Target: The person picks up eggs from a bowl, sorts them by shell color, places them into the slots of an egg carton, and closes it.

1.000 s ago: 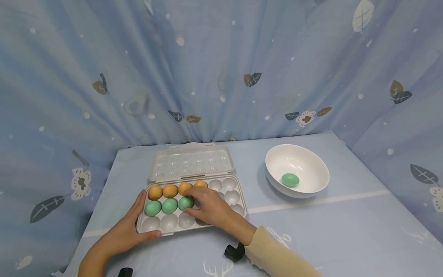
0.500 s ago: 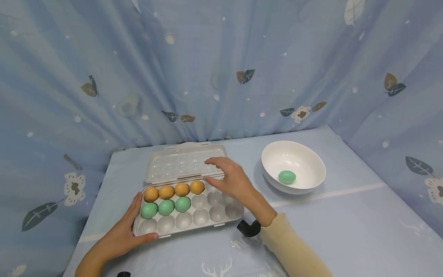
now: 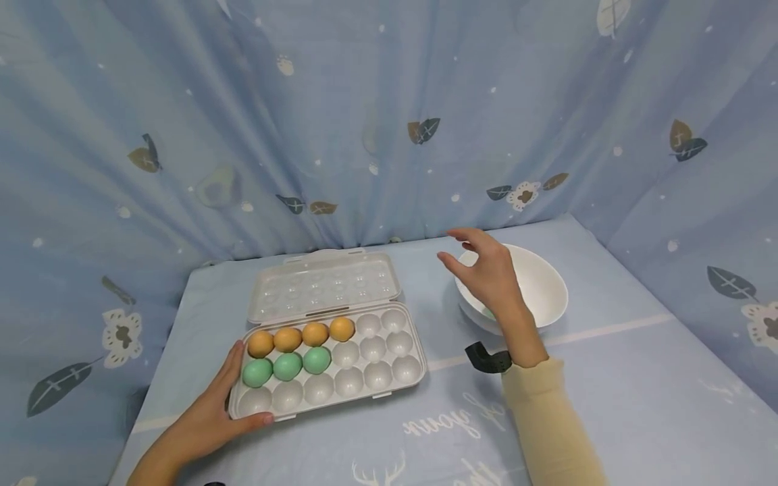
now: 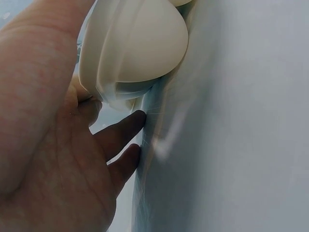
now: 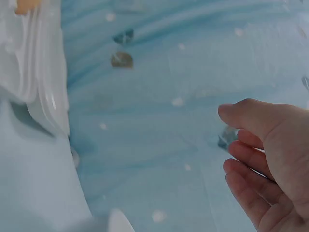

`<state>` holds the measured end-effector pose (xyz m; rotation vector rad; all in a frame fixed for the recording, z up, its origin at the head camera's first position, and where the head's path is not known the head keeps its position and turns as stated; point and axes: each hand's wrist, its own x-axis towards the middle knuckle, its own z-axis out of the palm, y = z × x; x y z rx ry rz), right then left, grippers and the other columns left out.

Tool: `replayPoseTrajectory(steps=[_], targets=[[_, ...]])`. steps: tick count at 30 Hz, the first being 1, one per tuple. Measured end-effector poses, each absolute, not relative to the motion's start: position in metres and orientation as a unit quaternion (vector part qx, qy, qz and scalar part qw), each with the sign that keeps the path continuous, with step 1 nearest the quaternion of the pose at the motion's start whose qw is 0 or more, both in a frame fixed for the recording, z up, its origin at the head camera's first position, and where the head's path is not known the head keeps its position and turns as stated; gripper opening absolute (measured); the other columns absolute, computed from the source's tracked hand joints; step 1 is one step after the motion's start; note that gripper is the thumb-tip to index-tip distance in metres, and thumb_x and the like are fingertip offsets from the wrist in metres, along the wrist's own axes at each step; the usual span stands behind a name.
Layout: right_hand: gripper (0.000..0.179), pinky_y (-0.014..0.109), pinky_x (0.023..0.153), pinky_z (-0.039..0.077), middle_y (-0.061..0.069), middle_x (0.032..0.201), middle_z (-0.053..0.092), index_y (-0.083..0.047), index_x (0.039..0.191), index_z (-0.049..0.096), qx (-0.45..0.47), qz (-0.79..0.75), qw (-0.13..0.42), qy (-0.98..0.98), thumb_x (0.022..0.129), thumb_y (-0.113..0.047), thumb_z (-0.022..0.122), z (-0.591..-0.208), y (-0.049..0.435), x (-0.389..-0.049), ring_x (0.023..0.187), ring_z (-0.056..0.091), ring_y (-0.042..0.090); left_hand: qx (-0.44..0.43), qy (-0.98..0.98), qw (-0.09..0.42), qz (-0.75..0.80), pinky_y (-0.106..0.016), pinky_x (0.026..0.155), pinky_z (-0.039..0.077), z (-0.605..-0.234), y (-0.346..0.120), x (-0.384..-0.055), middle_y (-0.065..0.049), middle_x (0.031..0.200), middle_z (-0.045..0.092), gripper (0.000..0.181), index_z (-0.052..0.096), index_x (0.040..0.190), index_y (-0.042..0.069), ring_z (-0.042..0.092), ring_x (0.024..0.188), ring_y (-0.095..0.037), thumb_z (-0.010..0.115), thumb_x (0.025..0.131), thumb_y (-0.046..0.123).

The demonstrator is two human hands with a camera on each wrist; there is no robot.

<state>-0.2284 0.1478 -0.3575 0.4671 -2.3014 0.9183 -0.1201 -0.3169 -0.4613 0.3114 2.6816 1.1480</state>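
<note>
In the head view, my left hand (image 3: 209, 412) rests at the left end of a white egg carton (image 3: 389, 395), thumb along its front edge and fingers against its side. The left wrist view has the fingers (image 4: 123, 135) fairly straight beside the carton's rounded underside (image 4: 149, 46). Four orange eggs (image 3: 288, 339) fill part of the back row, and three green eggs (image 3: 287, 366) sit in the middle row. My right hand (image 3: 486, 270) hovers over a white bowl (image 3: 550, 290), fingers loosely bent and holding nothing. It mostly hides a green egg (image 3: 488, 313) in the bowl.
The carton's clear lid (image 3: 325, 287) lies folded back behind it. A patterned blue cloth (image 3: 608, 398) covers the table, and a blue curtain (image 3: 340, 101) hangs along the back. A black camera mount (image 3: 486, 359) sits at my right wrist.
My right hand has left the green egg at the carton's middle row and moved right, across to the bowl. My left hand stays at the carton. The view has shifted slightly.
</note>
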Motion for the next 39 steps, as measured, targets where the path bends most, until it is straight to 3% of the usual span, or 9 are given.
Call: replayPoseTrajectory(steps=[5, 8, 17, 25, 33, 39], targets=[[0.041, 0.046, 0.1, 0.056, 0.017, 0.126, 0.07, -0.001, 0.127, 0.069, 0.16, 0.353, 0.298, -0.873, 0.089, -0.011, 0.082, -0.355, 0.167, -0.23, 0.118, 0.067, 0.035, 0.105, 0.909, 0.098, 0.391, -0.082, 0.111, 0.014, -0.462, -0.319, -0.118, -0.018, 0.172, -0.014, 0.131, -0.015, 0.165, 0.019, -0.004, 0.155, -0.054, 0.086, 0.083, 0.041], [0.041, 0.048, 0.101, 0.055, 0.016, 0.129, 0.069, -0.002, 0.129, 0.068, 0.14, 0.347, 0.266, -0.889, 0.091, -0.014, 0.08, -0.353, 0.178, -0.229, 0.12, 0.065, 0.035, 0.107, 0.908, 0.094, 0.394, -0.082, 0.111, 0.013, -0.461, -0.32, -0.118, -0.017, 0.172, -0.014, 0.131, -0.015, 0.165, 0.021, -0.005, 0.155, -0.053, 0.086, 0.083, 0.04], [0.043, 0.053, 0.105, 0.051, 0.02, 0.137, 0.064, -0.004, 0.136, 0.063, 0.044, 0.313, 0.117, -0.942, 0.099, -0.025, 0.07, -0.346, 0.212, -0.227, 0.125, 0.062, 0.041, 0.107, 0.907, 0.095, 0.396, -0.082, 0.112, 0.012, -0.459, -0.321, -0.121, -0.017, 0.172, -0.015, 0.132, -0.016, 0.164, 0.021, -0.005, 0.155, -0.053, 0.086, 0.083, 0.041], [0.045, 0.052, 0.097, 0.051, 0.02, 0.123, 0.069, 0.002, 0.13, 0.065, 0.032, 0.262, -0.032, -0.964, 0.097, -0.028, 0.07, -0.352, 0.234, -0.222, 0.113, 0.064, 0.036, 0.107, 0.908, 0.096, 0.393, -0.083, 0.109, 0.015, -0.457, -0.322, -0.119, -0.017, 0.172, -0.016, 0.131, -0.017, 0.164, 0.022, -0.004, 0.154, -0.054, 0.085, 0.084, 0.04], [0.047, 0.051, 0.097, 0.051, 0.02, 0.123, 0.069, 0.004, 0.126, 0.066, 0.032, 0.228, -0.114, -0.966, 0.093, -0.027, 0.075, -0.369, 0.24, -0.227, 0.114, 0.062, 0.036, 0.109, 0.907, 0.103, 0.394, -0.083, 0.11, 0.015, -0.461, -0.321, -0.12, -0.019, 0.171, -0.015, 0.131, -0.016, 0.164, 0.019, -0.004, 0.154, -0.055, 0.086, 0.084, 0.038], [0.047, 0.05, 0.099, 0.051, 0.02, 0.127, 0.068, 0.003, 0.127, 0.066, 0.06, 0.246, -0.134, -0.958, 0.09, -0.025, 0.076, -0.381, 0.235, -0.232, 0.116, 0.062, 0.035, 0.106, 0.908, 0.108, 0.392, -0.083, 0.109, 0.016, -0.463, -0.319, -0.121, -0.018, 0.171, -0.016, 0.131, -0.017, 0.164, 0.019, -0.002, 0.154, -0.056, 0.085, 0.084, 0.039]])
